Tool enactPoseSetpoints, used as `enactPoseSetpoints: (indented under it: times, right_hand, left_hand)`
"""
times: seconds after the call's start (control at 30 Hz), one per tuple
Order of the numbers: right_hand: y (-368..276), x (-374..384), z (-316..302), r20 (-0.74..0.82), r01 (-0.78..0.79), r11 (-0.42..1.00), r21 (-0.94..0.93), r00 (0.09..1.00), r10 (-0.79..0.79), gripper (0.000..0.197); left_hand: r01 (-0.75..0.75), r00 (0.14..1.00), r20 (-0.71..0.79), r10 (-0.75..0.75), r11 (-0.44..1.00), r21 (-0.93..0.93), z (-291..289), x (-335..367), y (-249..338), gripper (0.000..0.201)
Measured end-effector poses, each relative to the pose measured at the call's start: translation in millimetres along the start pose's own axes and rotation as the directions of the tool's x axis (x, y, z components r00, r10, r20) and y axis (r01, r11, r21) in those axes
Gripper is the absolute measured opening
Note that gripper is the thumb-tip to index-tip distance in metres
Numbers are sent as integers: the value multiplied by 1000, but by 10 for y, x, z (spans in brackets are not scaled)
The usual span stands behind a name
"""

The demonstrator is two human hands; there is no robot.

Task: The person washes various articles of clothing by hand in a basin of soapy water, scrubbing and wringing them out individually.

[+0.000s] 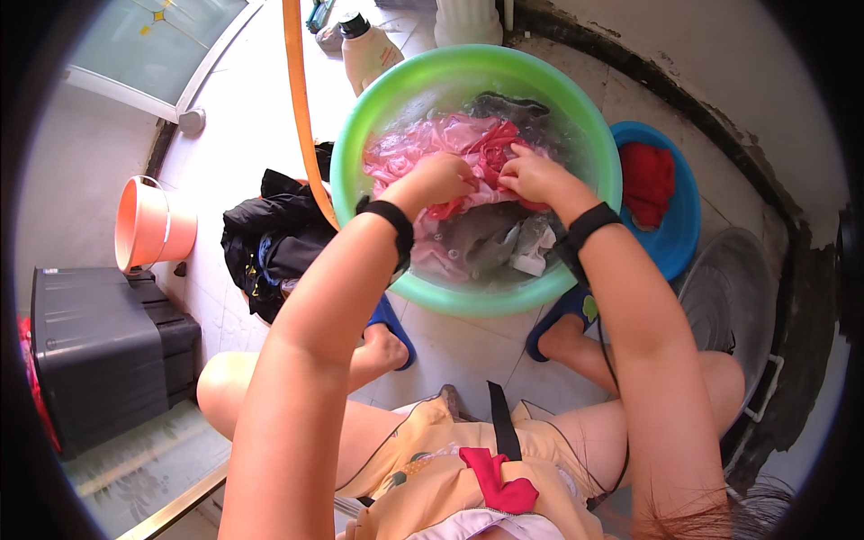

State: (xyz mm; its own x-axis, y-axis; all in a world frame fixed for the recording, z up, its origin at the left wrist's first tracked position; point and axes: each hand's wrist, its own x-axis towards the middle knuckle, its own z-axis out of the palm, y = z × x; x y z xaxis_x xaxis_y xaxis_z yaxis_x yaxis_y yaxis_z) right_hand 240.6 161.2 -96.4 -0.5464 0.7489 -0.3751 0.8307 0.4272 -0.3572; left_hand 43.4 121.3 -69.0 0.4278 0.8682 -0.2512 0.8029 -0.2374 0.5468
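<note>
A large green basin [363, 135] of soapy water stands on the floor in front of me. Inside float pink clothes [423, 144], a red garment [495, 147], dark grey cloth [477, 236] and something white [535, 250] near the front right. My left hand [441, 179] is closed on the red garment at the middle of the basin. Close beside it, my right hand [537, 175] grips the same garment, thumb and fingers bent around its edge. Parts of the cloth under both hands are hidden. Each wrist wears a black band.
A blue basin [691, 207] holding red cloth is at the right, with a grey metal basin [733, 279] nearer me. Dark clothes [274, 229] are heaped at the left beneath an orange hose [301, 99]. Also around are a bottle [367, 56], an orange bucket [155, 225] and a dark box [99, 351].
</note>
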Motion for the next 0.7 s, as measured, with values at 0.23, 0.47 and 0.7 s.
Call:
enactPoseSetpoints:
  times: [0.23,0.47,0.7]
  right_hand:
    - [-174,58,401,257,-93,985,-145,958,128,38]
    - [-242,19,508,577,-133,978,-163,791,204,35]
    - [475,-99,-321,22,-67,991,114,998,65,19]
  left_hand:
    - [64,983,148,-108,960,272,697,62,-175,20]
    - [200,856,395,-333,918,342,904,-152,-220,24]
    - [79,988,138,-73,996,-40,-423,-221,-356,18]
